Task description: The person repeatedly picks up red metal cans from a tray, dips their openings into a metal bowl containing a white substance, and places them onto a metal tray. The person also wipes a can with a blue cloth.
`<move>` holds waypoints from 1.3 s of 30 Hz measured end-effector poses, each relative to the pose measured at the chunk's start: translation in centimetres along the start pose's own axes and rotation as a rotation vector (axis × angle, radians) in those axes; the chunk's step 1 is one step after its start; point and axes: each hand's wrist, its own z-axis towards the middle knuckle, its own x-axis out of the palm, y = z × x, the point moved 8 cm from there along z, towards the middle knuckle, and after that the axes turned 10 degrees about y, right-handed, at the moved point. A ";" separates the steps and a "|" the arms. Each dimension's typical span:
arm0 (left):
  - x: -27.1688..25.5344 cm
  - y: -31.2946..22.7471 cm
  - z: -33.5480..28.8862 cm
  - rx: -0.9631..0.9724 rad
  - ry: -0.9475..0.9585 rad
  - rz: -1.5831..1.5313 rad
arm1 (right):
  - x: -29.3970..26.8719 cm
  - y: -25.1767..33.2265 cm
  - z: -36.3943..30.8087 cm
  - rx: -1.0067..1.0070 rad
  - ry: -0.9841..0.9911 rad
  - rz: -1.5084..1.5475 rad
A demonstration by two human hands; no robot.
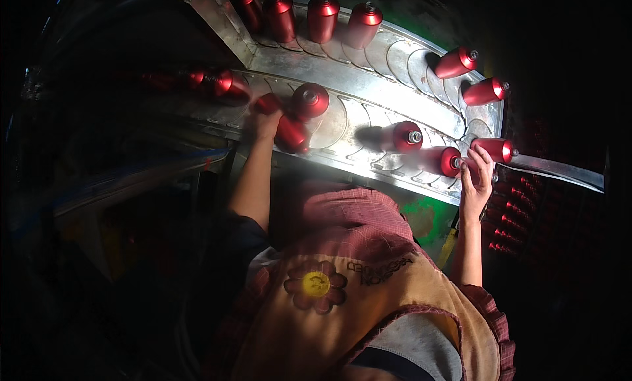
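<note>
On a metal conveyor of overlapping crescent plates (329,127) stand and lean several shiny red metal bottles with threaded necks. My left hand (265,125) is closed around a red bottle (293,134), slightly blurred, at the conveyor's near edge. Just beyond it stands another red bottle (310,101). My right hand (479,183) has its fingers apart and curved, with the thumb by the neck of a tilted red bottle (449,162). Its fingertips reach toward a further red bottle (495,149) at the conveyor's right end. Between my hands leans one more red bottle (403,136).
Along the far lane stand several red bottles (323,19), and two more lean at its right bend (486,91). A metal strip (559,170) runs off right. Rows of red bottles (513,213) sit in shadow below it. The left side is dark.
</note>
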 end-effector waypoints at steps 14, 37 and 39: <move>-0.3 -18.7 -21.7 0.850 0.474 -1.079 | 13.0 8.7 0.3 -0.002 0.746 1.189; 15.5 -31.4 -31.7 0.845 0.875 -0.584 | 6.6 -1.8 10.7 0.198 -0.007 2.262; 15.6 -31.1 -31.5 0.832 0.940 -0.596 | 6.0 -1.6 11.2 0.155 0.022 2.293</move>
